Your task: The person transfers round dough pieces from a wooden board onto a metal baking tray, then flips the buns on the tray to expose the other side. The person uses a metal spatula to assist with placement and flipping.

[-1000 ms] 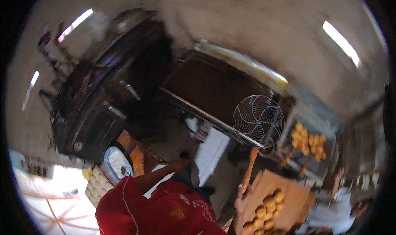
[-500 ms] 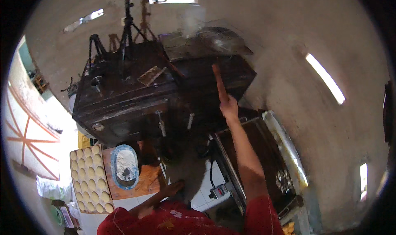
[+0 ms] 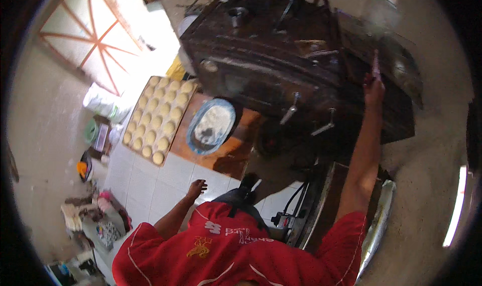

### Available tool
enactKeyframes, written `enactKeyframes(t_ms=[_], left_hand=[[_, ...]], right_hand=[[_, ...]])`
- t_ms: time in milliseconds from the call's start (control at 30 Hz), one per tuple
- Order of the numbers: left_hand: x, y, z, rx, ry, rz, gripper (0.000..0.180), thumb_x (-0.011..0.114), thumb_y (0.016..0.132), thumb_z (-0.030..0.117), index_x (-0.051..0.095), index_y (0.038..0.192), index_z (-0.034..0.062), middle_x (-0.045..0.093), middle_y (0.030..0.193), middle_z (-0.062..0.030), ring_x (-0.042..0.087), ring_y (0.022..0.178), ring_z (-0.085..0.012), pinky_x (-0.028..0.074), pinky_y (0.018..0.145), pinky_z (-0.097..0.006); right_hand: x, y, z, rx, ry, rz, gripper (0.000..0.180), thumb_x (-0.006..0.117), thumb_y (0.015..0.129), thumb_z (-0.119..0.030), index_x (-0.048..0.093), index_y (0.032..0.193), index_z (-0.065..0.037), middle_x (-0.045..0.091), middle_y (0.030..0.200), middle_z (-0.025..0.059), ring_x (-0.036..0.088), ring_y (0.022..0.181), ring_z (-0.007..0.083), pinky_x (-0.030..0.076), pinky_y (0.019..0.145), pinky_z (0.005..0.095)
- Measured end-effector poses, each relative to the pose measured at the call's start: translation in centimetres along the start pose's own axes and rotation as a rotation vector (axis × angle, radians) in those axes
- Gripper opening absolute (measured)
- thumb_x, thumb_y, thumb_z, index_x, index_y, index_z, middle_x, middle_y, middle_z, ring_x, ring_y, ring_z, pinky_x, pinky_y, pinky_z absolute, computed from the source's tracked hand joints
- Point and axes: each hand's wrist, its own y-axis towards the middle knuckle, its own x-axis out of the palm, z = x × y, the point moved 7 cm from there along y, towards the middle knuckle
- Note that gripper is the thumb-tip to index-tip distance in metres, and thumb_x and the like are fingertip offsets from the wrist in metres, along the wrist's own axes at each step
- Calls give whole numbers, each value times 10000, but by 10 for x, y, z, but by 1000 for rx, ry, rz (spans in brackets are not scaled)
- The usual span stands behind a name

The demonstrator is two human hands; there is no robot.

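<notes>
a: right hand (image 3: 374, 87) status?
b: arm stretched full length up to the dark oven (image 3: 281, 70), fingers closed on a thin pink stick-like thing (image 3: 375, 65) at its upper edge. can't tell what it is, too blurred.
a: left hand (image 3: 196, 188)?
b: loose, fingers spread, holding nothing. hangs low over the white tiles (image 3: 150, 185), probably for balance during the reach.
a: nearby?
b: tray of dough balls (image 3: 158, 118) and a blue basin (image 3: 212, 125) side by side below the oven, likely staged close for loading.
</notes>
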Motion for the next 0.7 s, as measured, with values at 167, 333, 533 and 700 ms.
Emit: enactKeyframes(t_ms=[167, 333, 533, 700], left_hand=[[-68, -64, -79, -55, -337, 216, 360, 551, 1021, 360, 580, 1267, 99, 706, 1104, -100, 694, 959, -240, 542, 784, -407], [-127, -61, -136, -204, -390, 331, 343, 542, 1019, 333, 575, 1269, 100, 697, 1109, -98, 691, 964, -244, 541, 773, -401], [-225, -40, -108, -210, -373, 374, 348, 565, 994, 278, 571, 1282, 82, 674, 1174, -112, 682, 1009, -249, 540, 823, -404], [-362, -16, -82, -98, -398, 520, 391, 571, 998, 308, 569, 1295, 53, 665, 1179, -121, 693, 1007, -240, 556, 791, -389]], right_hand=[[-7, -133, -10, -198, -115, 299, 443, 586, 996, -369, 525, 1281, -35, 585, 1209, 167, 628, 901, 285, 540, 743, 433], [-10, -333, 125, -694, -754, 292, 364, 533, 1020, -379, 577, 1133, -36, 617, 1085, 143, 610, 954, 280, 494, 823, 438], [112, -568, 407, 10, -831, -298, 264, 639, 968, -322, 624, 993, -60, 683, 955, 136, 660, 925, 317, 512, 838, 429], [247, -600, 485, -157, -919, -319, 234, 633, 959, -268, 644, 1046, -51, 689, 981, 165, 665, 948, 344, 519, 839, 436]])
